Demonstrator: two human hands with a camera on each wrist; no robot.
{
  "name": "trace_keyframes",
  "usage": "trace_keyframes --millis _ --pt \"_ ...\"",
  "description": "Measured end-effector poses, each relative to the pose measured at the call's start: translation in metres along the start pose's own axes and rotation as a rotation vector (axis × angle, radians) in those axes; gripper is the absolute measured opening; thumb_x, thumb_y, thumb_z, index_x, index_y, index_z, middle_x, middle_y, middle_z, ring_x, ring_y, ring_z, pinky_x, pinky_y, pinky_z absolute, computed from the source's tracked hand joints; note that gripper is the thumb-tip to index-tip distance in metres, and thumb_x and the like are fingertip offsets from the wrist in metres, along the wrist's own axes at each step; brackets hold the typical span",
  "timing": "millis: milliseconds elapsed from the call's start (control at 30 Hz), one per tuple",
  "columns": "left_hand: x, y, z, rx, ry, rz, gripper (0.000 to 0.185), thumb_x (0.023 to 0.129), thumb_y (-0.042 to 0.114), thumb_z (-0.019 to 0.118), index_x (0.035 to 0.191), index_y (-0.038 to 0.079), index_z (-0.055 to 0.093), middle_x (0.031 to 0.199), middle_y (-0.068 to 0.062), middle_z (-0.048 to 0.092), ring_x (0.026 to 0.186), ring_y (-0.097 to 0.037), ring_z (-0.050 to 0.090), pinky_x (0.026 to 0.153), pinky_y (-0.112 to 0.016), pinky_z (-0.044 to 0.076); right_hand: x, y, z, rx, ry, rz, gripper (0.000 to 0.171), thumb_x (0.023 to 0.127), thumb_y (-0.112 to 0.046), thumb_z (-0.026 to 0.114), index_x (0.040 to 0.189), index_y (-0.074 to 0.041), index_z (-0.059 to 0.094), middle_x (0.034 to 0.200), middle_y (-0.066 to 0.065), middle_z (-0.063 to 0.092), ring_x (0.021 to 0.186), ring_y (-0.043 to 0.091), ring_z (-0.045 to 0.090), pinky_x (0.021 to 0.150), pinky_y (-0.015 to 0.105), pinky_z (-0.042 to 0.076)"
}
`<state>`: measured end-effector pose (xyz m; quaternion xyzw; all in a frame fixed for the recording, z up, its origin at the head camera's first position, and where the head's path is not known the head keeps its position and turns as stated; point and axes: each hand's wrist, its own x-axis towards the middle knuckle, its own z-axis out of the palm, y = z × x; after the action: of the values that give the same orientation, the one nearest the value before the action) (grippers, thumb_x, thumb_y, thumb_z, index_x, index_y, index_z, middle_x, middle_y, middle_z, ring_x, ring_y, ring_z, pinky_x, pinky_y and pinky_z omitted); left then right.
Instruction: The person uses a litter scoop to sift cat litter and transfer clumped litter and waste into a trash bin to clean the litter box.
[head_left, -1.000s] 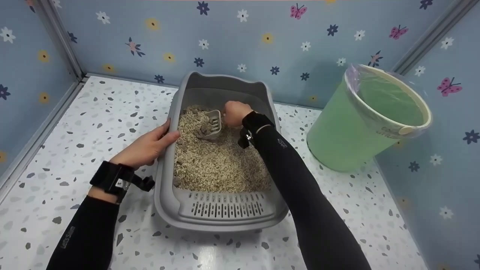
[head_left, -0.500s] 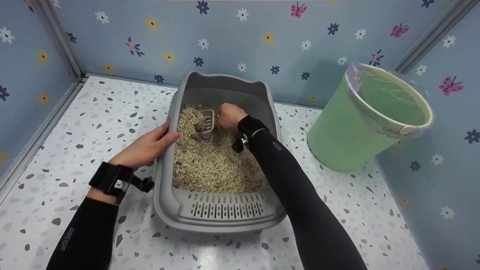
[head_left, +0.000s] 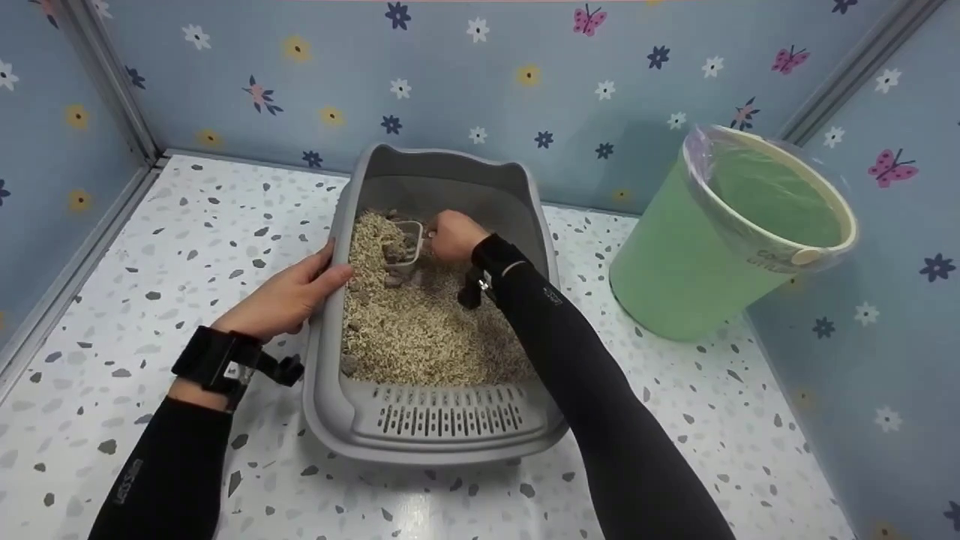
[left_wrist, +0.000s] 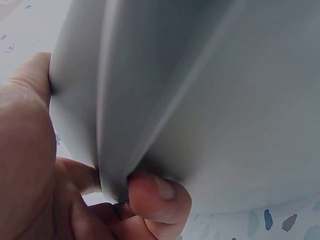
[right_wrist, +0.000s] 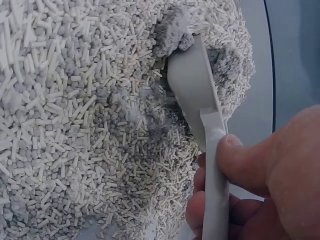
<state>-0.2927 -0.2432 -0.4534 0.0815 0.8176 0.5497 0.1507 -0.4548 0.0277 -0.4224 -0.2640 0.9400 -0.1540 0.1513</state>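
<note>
Grey litter box (head_left: 439, 451), green bin (head_left: 667, 270), speckled white floor (head_left: 135, 300), flower-patterned blue walls (head_left: 442, 60); scoop (right_wrist: 195, 87) apparently pale grey

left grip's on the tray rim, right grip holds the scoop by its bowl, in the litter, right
Not its bowl: the right wrist view shows the right grip holding the scoop by its handle. The rest holds: left grip on the tray rim, scoop in the litter.

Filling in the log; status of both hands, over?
Left hand gripping grey plastic litter tray by its rim. Right hand holding straight-handled pale plastic scoop, head against beige pellet litter. Nothing visibly blocking.
</note>
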Motion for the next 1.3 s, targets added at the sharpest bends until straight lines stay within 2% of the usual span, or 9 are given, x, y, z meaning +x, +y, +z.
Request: trace_keyframes --millis 100,267,433,600,700,867,1067,1167,1300 --pt "0.000 -0.001 -0.001 -0.010 -0.004 -0.011 0.087 0.116 0.065 0.045 0.180 0.029 -0.001 0.149 -0.029 0.054 0.053 -0.009 0.031 0.049 -0.026 0.038 0.000 0.001 0.000 0.008 0.013 -0.029 0.041 0.115 -0.012 0.058 0.076 -0.015 0.047 0.072 -0.001 0.035 0.071 0.016 0.034 0.076 0.030 0.030" --pt "0.001 -0.001 -0.001 0.002 0.000 -0.011 0.086 0.116 0.064 0.045 0.180 0.030 0.001 0.133 -0.027 0.060 0.053 -0.009 0.032 0.049 -0.026 0.039 0.000 0.002 -0.002 0.034 0.017 -0.046 0.039 0.114 -0.011 0.061 0.077 -0.014 0.049 0.074 -0.002 0.041 0.073 0.017 0.040 0.078 0.029 0.032" --pt "-0.001 0.001 -0.002 0.000 0.005 -0.014 0.086 0.115 0.066 0.045 0.180 0.032 0.002 0.126 -0.025 0.062 0.053 -0.009 0.033 0.050 -0.026 0.040 -0.002 0.001 -0.006 0.058 0.004 -0.060 0.034 0.114 -0.013 0.060 0.080 -0.013 0.057 0.076 -0.002 0.052 0.073 0.015 0.044 0.078 0.027 0.034" --pt "-0.002 0.002 -0.002 0.003 0.006 -0.005 0.084 0.116 0.065 0.045 0.181 0.031 0.003 0.125 -0.025 0.062 0.054 -0.009 0.033 0.050 -0.026 0.041 -0.004 0.000 -0.007 0.052 0.001 -0.058 0.027 0.114 -0.015 0.062 0.087 -0.010 0.063 0.079 -0.002 0.053 0.075 0.016 0.045 0.078 0.026 0.035" --pt "-0.002 0.003 -0.002 0.005 0.007 -0.005 0.085 0.116 0.065 0.045 0.181 0.030 0.002 0.128 -0.024 0.061 0.054 -0.009 0.033 0.050 -0.026 0.041 -0.006 -0.001 -0.007 0.075 -0.003 -0.047 0.023 0.114 -0.015 0.064 0.094 -0.006 0.070 0.079 -0.003 0.055 0.076 0.016 0.047 0.078 0.026 0.036" --pt "-0.001 0.003 -0.001 0.014 0.010 -0.014 0.085 0.115 0.066 0.045 0.180 0.031 0.002 0.115 -0.019 0.059 0.055 -0.009 0.034 0.050 -0.026 0.041 -0.008 0.000 -0.008 0.094 -0.015 -0.054 0.024 0.113 -0.016 0.064 0.112 0.003 0.079 0.085 0.000 0.062 0.078 0.015 0.051 0.078 0.026 0.040" --pt "0.000 0.002 -0.001 -0.004 0.005 -0.009 0.084 0.116 0.063 0.045 0.180 0.031 0.001 0.097 -0.010 0.055 0.052 -0.009 0.032 0.048 -0.026 0.039 -0.014 0.000 -0.009 0.164 -0.041 -0.019 0.033 0.115 -0.019 0.063 0.140 -0.001 0.075 0.107 0.007 0.071 0.088 0.016 0.055 0.091 0.030 0.045" --pt "0.001 0.002 0.000 -0.008 0.002 -0.007 0.084 0.117 0.063 0.045 0.180 0.031 0.001 0.090 -0.007 0.050 0.051 -0.009 0.032 0.048 -0.026 0.039 -0.016 0.000 -0.008 0.161 -0.043 -0.018 0.031 0.116 -0.019 0.063 0.135 0.000 0.076 0.103 0.006 0.066 0.088 0.017 0.052 0.089 0.030 0.043" --pt "0.001 0.002 0.000 -0.010 0.002 -0.006 0.084 0.117 0.063 0.045 0.180 0.031 0.001 0.094 -0.010 0.053 0.051 -0.009 0.032 0.048 -0.026 0.040 -0.016 0.001 -0.007 0.154 -0.027 -0.025 0.028 0.115 -0.018 0.064 0.129 0.002 0.078 0.095 0.002 0.061 0.085 0.017 0.051 0.085 0.028 0.041"
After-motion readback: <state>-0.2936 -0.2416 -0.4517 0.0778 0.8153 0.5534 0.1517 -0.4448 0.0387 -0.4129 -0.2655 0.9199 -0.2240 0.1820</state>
